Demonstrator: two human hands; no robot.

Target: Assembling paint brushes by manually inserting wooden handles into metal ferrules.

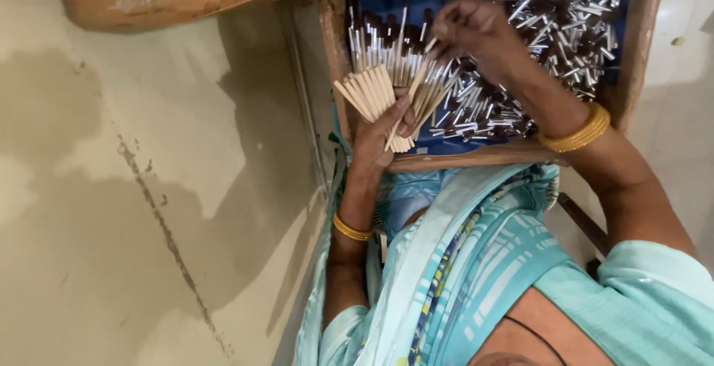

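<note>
Head view: our left hand [383, 132] clamps a fan of light, stiff brushes [379, 91] by their handles; our right hand [476, 35] pinches one more by its end.

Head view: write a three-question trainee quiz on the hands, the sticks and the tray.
1. True or false: the left hand holds a fanned bunch of pale wooden sticks.
2. What is the right hand doing? A) resting flat on the floor B) pinching one stick over the tray C) gripping the tray's rim
3. Fill in: the wooden-framed tray has a ___ coloured bottom under the heap of small metal tubes.

Key: 1 true; 2 B; 3 blue.
</note>
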